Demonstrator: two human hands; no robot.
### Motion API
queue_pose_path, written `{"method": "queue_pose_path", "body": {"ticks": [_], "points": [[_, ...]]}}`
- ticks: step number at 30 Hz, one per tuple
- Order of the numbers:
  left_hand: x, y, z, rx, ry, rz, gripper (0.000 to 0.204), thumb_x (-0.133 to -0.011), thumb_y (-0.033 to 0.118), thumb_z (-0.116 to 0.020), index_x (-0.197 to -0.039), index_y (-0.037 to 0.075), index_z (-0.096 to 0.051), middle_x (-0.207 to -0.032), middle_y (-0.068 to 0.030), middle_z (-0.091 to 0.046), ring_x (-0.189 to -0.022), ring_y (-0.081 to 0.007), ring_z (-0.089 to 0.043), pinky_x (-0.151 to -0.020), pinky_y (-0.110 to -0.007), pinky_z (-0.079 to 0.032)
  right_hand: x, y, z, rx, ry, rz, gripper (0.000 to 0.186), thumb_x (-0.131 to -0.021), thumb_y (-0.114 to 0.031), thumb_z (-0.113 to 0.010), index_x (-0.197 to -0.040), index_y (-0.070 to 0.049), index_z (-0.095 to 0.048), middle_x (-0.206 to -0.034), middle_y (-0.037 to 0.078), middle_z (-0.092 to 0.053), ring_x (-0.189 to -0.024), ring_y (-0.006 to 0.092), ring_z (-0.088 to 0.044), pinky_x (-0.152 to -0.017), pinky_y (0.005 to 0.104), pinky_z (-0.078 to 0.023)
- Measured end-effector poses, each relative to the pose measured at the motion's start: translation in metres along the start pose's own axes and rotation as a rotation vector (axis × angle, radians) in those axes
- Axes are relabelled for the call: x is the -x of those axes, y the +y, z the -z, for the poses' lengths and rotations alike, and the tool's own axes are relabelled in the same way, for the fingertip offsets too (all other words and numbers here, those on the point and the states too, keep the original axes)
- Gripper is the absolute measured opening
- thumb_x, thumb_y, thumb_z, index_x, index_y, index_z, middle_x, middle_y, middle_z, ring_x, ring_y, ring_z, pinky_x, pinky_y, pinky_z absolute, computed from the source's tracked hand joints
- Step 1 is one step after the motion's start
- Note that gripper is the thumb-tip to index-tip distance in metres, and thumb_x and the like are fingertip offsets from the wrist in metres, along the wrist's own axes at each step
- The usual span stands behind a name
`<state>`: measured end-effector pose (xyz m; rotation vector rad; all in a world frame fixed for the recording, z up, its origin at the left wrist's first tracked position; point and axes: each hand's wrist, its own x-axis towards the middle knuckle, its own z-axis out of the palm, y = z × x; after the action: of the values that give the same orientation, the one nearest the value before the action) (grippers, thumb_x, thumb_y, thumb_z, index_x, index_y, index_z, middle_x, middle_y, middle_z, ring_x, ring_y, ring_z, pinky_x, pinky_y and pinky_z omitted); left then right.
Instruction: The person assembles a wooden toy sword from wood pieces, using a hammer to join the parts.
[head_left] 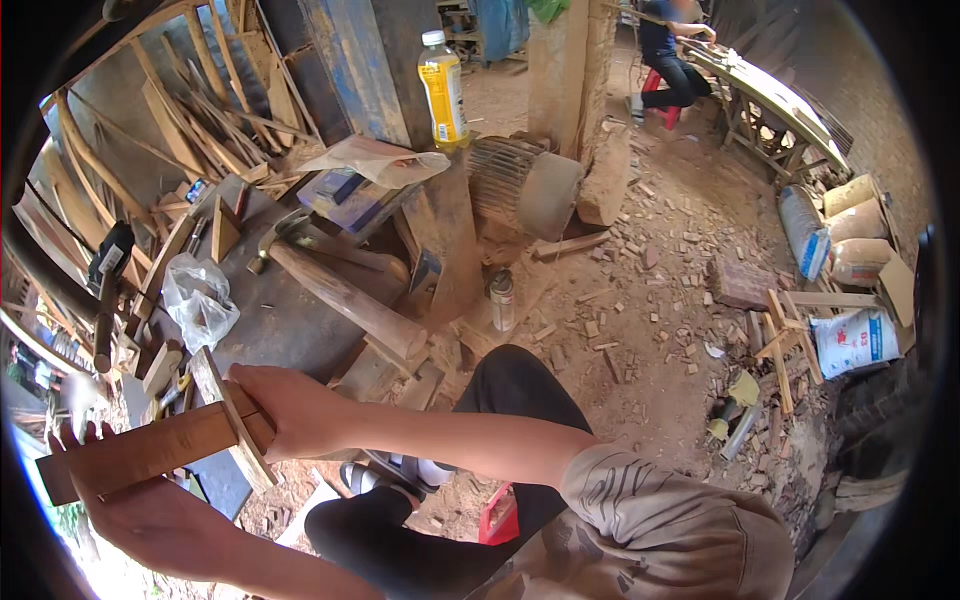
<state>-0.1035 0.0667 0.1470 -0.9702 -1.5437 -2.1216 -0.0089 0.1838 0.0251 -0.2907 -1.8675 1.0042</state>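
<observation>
Left hand (150, 525) curls loosely round a brown board (150, 450) at near left; a pale strip (238, 422) crosses its right end, where the right hand (292, 402) grips the board, fingers bent. Holding both crossed seems the step; the next move likely calls for steady support.

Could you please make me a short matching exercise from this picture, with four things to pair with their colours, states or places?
Things:
1. Brown wooden board
2. Large bottle
3. Crumpled plastic bag
4. Distant stool

Descriptions:
A. Red, under a seated co-worker
B. See-through, on the dark bench
C. Held between left hand and right hand
D. Yellow, with a white cap

Pairs: 1-C, 2-D, 3-B, 4-A
</observation>
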Motion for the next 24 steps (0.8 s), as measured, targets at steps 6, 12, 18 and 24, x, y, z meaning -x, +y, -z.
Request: {"method": "queue_pose_path", "body": {"ticks": [6,12,18,24], "points": [[0.024,-0.006,-0.007,-0.110,-0.015,-0.412,0.045,-0.109,0.028,-0.042,-0.146,0.007,-0.059,-0.153,-0.0130,-0.053,-0.137,-0.0262,-0.056,-0.109,-0.043,-0.051,-0.001,-0.008,0.003,-0.060,-0.064,-0.096,0.067,-0.065,-0.020,-0.080,-0.123,-0.003,-0.049,-0.106,0.025,-0.063,-0.105,0.0489,-0.060,-0.089,0.0505,-0.048],[0.022,-0.029,0.010,0.028,-0.021,-0.279,0.052,-0.110,0.025,-0.029,-0.148,-0.002,-0.053,-0.153,-0.0195,-0.050,-0.144,-0.0328,-0.048,-0.121,-0.051,-0.040,-0.005,-0.018,0.005,-0.081,-0.028,-0.206,0.073,-0.070,-0.026,-0.083,-0.130,-0.004,-0.048,-0.109,0.027,-0.067,-0.103,0.0474,-0.065,-0.087,0.0493,-0.051],[0.014,-0.046,0.010,0.207,-0.166,0.027,0.064,-0.109,0.044,-0.025,-0.151,-0.001,-0.044,-0.158,-0.0197,-0.042,-0.149,-0.0343,-0.038,-0.128,-0.052,-0.021,-0.007,-0.016,-0.007,0.024,-0.015,-0.134,0.070,-0.070,-0.031,-0.083,-0.123,0.000,-0.050,-0.099,0.026,-0.069,-0.095,0.0470,-0.067,-0.081,0.0491,-0.052],[0.022,-0.057,0.007,0.169,-0.214,0.083,0.060,-0.107,0.040,-0.027,-0.146,0.002,-0.053,-0.155,-0.0172,-0.046,-0.143,-0.0321,-0.047,-0.124,-0.050,-0.031,-0.007,-0.019,-0.003,-0.031,-0.012,-0.211,0.065,-0.070,-0.030,-0.082,-0.120,0.000,-0.053,-0.095,0.026,-0.070,-0.091,0.0456,-0.068,-0.079,0.0482,-0.053]]}}
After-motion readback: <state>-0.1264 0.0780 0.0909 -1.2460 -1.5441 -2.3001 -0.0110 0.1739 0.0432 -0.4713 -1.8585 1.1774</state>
